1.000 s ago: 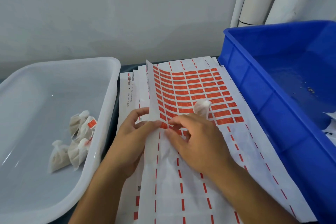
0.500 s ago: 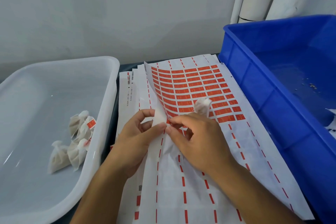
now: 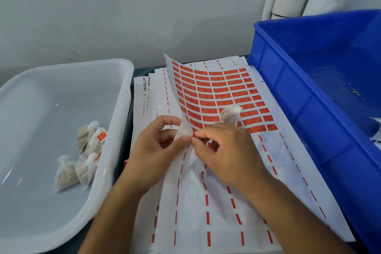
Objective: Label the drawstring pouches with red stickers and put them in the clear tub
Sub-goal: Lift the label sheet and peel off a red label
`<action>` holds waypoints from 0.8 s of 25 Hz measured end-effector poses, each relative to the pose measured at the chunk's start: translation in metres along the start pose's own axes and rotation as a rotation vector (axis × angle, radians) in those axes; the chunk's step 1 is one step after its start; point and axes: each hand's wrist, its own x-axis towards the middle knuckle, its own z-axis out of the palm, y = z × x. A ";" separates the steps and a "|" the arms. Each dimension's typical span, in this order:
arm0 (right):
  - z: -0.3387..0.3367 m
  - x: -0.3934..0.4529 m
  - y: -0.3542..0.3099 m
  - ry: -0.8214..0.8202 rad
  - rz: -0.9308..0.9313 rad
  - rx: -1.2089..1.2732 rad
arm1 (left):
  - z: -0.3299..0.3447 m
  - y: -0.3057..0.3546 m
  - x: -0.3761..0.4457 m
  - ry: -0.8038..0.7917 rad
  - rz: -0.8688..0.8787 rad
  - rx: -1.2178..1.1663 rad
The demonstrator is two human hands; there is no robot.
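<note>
The blue crate (image 3: 309, 93) stands on the right and the clear tub (image 3: 68, 210) on the left, with a few labelled drawstring pouches (image 3: 82, 159) lying inside the tub. Between them lies the sticker sheet (image 3: 216, 93), its left edge lifted and bent by the left hand (image 3: 156, 150), thumb and fingers pinching the backing. The right hand (image 3: 228, 150) holds an unlabelled pouch (image 3: 229, 114) in its curled fingers, while its thumb and forefinger nip a red sticker (image 3: 193, 134) at the sheet's edge. The step looks like peeling; next, the sticker must come free cleanly and be pressed onto that pouch.
</note>
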 end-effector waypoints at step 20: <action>0.002 0.000 -0.003 0.042 -0.060 -0.023 | 0.003 -0.002 0.002 0.124 0.029 0.078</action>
